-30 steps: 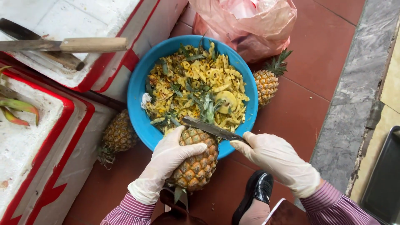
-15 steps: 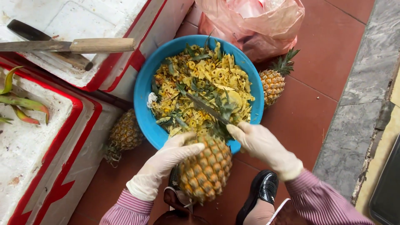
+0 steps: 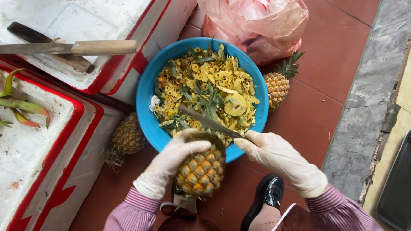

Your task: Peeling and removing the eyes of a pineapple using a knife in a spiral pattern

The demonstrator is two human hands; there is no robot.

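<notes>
The left hand [image 3: 171, 164], in a pale thin glove, is wrapped around the upper side of a pineapple [image 3: 201, 169], fingers curled over its top edge and holding it firmly, tilted toward the bowl. The right hand [image 3: 280, 160], gloved the same way, is closed on the handle of a knife [image 3: 209, 123]; the blade runs up and to the left from that fist, lying across the top of the held fruit and out over the bowl's contents. Both wrists come out of striped purple sleeves [image 3: 338, 209].

Just beyond the grip sits a round blue bowl [image 3: 147, 92], heaped with yellow peel strips, green leaf scraps and one round slice. The held pineapple overlaps its near rim. To the right of the bowl a small whole pineapple [image 3: 278, 85] lies on the floor with its leafy crown on; to the left, half under the bowl's edge, lies another pineapple [image 3: 126, 137]. Behind the bowl, a pink plastic bag [image 3: 257, 23] slumps against it.

Left of the grip stand two white foam boxes with red trim [image 3: 51, 158]. A wooden-handled cleaver [image 3: 102, 47] rests on the farther lid, and green leaf pieces [image 3: 21, 107] lie on the nearer one.

The floor is dull red tile [image 3: 329, 64], bordered on the right by a grey stone kerb [image 3: 368, 98]. A black shoe [image 3: 265, 196] shows below the right hand.
</notes>
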